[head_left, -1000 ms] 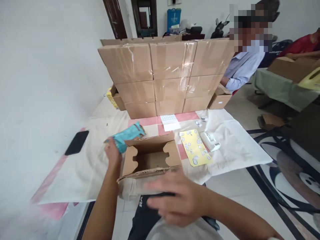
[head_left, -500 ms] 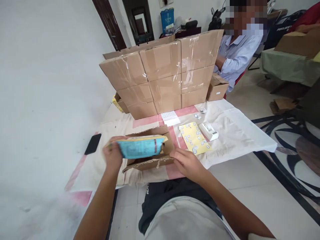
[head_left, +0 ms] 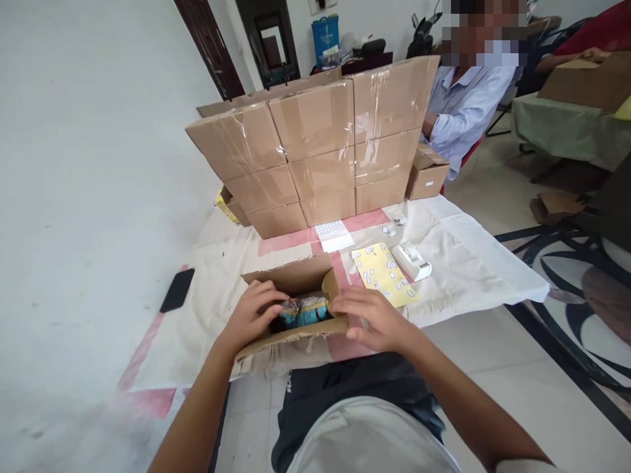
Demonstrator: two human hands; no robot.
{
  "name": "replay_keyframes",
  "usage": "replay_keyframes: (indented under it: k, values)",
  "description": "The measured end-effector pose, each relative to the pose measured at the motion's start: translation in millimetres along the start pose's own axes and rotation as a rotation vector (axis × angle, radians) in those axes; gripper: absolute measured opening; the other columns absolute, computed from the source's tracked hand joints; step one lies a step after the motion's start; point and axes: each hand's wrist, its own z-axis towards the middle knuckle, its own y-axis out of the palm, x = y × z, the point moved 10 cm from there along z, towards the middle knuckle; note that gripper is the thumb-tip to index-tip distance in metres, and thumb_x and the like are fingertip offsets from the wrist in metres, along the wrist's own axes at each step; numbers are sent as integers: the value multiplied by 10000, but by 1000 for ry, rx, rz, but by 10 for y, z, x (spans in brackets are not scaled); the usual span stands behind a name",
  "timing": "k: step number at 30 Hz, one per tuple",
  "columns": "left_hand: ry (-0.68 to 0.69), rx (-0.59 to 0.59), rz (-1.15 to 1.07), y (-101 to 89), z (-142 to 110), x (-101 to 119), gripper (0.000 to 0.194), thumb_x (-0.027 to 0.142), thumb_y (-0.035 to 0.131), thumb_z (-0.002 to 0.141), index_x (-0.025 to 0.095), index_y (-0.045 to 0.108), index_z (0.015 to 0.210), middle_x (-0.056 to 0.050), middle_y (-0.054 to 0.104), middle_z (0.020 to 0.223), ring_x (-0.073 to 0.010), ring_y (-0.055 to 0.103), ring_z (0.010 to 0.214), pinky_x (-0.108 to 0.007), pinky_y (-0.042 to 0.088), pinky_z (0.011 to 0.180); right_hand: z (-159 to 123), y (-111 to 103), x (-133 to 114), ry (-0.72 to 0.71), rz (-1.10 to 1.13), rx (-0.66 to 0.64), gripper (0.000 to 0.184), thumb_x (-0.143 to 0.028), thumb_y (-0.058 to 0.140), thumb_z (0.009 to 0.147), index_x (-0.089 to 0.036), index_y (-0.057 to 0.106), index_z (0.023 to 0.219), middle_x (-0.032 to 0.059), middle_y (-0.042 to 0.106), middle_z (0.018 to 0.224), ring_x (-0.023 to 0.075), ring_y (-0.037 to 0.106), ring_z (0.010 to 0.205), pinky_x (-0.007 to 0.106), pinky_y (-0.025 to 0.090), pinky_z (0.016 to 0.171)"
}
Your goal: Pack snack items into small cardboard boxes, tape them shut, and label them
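Currently looks like seating the packet: blue packet [head_left: 308, 313] lies inside the open carton [head_left: 293, 274], between left hand [head_left: 254, 312] and right hand [head_left: 372, 318]. Left fingers spread and lightly curled over the carton's left end, thumb toward the packet. Right fingers at the carton's right-end flap [head_left: 331, 287], thumb apart from them; can't tell if they pinch cardboard. Yellow sheet [head_left: 384, 276] and tape dispenser [head_left: 413, 261] on the bench [head_left: 468, 263], beyond the right fingers. Next move probably calls for fingers clear of the opening before any flap folds.
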Motion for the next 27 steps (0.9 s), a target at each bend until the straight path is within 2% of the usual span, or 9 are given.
replay_keyframes:
  k: [3, 5, 12, 16, 19, 21, 23, 25, 27]
  values:
    - [34, 340, -257, -296, -162, -151, 516, 541, 394, 1029, 196, 756, 903, -12, 513, 622, -169, 475, 623, -344, 351, 660, 245, 71, 147, -1, -155, -225, 659, -652, 290, 1030, -164, 722, 1126, 138, 728, 1172, 274, 589, 981, 433, 445, 876]
    - [16, 414, -332, -328, -209, -256, 532, 538, 392, 1027, 196, 760, 852, 2, 448, 571, -161, 435, 581, -343, 336, 644, 384, 150, 275, 10, -322, -332, 617, -654, 398, 1005, -157, 764, 1027, 142, 717, 1194, 303, 544, 1018, 475, 409, 911]
    - [-97, 141, -219, -61, -29, -262, 566, 584, 386, 1020, 195, 765, 862, -17, 562, 605, -173, 509, 626, -361, 374, 706, 568, 392, 349, -100, -551, -499, 614, -720, 605, 856, -131, 765, 919, 155, 670, 1077, 378, 482, 1103, 535, 390, 961]
    - [-116, 246, -259, -144, -119, -328, 549, 543, 379, 1033, 194, 766, 860, -15, 544, 613, -165, 510, 623, -348, 392, 683, 585, 191, 216, -164, -381, -410, 629, -684, 601, 884, -115, 681, 1138, 214, 516, 1443, 386, 476, 1231, 516, 443, 983]
    - [-79, 499, -300, -312, -260, -348, 455, 454, 406, 1039, 198, 756, 902, -39, 612, 726, -184, 588, 731, -349, 461, 730, 513, 35, 306, -70, -194, -297, 699, -678, 575, 913, -126, 587, 1340, 211, 449, 1541, 360, 445, 1336, 509, 434, 1066]
    - [-75, 741, -223, -454, -402, -350, 364, 430, 458, 1023, 210, 745, 989, -82, 685, 995, -234, 637, 1000, -414, 495, 921, 397, 66, 415, -9, -129, -276, 699, -640, 583, 931, -170, 530, 1445, 164, 532, 1500, 368, 393, 1398, 551, 376, 1137]
    - [-113, 885, -152, -508, -498, -384, 359, 479, 508, 998, 244, 704, 1185, -103, 602, 1359, -281, 514, 1334, -492, 391, 1136, 278, 150, 507, 35, -65, -248, 548, -547, 554, 983, -227, 566, 1428, 108, 599, 1452, 365, 345, 1452, 586, 302, 1194]
    - [-164, 848, -257, -464, -478, -510, 499, 588, 497, 978, 312, 593, 1383, -74, 414, 1591, -288, 421, 1449, -499, 321, 1209, 201, 181, 600, 106, 47, -127, 435, -445, 515, 1023, -261, 574, 1413, 80, 560, 1501, 327, 346, 1480, 568, 273, 1227]
    - [-177, 695, -499, -374, -407, -614, 633, 715, 412, 951, 365, 501, 1471, -52, 300, 1672, -300, 488, 1409, -488, 387, 1177, 131, 165, 745, 242, 178, 79, 489, -381, 520, 1022, -285, 463, 1498, 87, 474, 1570, 286, 394, 1468, 526, 325, 1217]
